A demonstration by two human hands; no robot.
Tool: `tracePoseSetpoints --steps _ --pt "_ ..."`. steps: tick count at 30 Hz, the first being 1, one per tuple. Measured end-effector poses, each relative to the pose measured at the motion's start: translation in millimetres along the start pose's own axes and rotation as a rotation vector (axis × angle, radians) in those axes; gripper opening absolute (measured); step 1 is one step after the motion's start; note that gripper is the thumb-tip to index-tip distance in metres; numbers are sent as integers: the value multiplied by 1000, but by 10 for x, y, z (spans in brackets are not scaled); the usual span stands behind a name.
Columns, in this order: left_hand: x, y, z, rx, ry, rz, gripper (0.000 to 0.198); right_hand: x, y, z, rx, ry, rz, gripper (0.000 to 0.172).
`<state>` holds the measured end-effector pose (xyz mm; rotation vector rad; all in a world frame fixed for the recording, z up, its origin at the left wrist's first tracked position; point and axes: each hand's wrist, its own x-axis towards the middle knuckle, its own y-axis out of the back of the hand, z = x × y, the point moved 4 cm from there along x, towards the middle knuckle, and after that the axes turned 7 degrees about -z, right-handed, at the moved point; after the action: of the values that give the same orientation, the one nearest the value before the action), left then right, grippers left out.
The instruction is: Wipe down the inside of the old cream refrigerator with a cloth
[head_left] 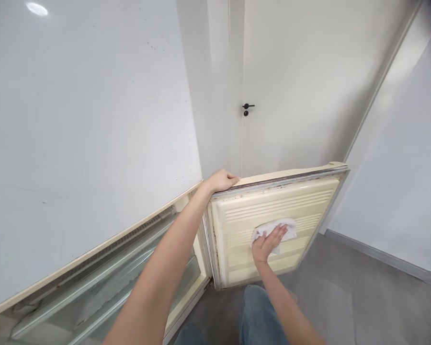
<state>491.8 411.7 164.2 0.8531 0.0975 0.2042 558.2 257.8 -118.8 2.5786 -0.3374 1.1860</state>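
The cream fridge door point(233, 239) stands swung out from its cabinet, its ribbed inner panel facing me. My left hand point(222, 181) is closed over the door's top edge near the hinge side. Against the middle of the inner panel, my right hand point(271, 239) presses a white cloth point(289, 227), fingers laid over it. The cloth is crumpled and sticks out around the hand. Dark stains run along the door's grey gasket point(273, 185).
To the left, the fridge cabinet shows glass shelves point(93, 292) behind my left forearm, under a large white top surface point(93, 120). A white room door with a black handle point(247, 106) rises behind. Grey floor point(345, 287) lies at right, below a white wall.
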Motion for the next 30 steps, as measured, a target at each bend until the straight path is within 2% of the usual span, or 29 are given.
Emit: tracePoseSetpoints --steps 5,8,11,14,17,22,30 --pt "16 -8 -7 77 -26 -5 42 -259 -125 -631 -27 375 -130 68" --pt "9 -5 5 96 -42 -8 48 -289 -180 -1098 -32 603 -196 63" --pt "-5 2 22 114 -52 -10 52 -159 -185 -1483 -32 673 -199 52" --pt "-10 6 31 124 -55 -11 54 48 -154 -1679 -35 660 -199 50" --pt "2 4 23 127 -57 -14 56 215 -109 -1696 -46 657 -182 53" --pt "40 -1 -15 124 -68 -19 57 353 -38 -1562 -35 708 -142 54" --pt "22 -2 -25 106 -49 -15 54 753 129 -1063 -105 616 -28 51"
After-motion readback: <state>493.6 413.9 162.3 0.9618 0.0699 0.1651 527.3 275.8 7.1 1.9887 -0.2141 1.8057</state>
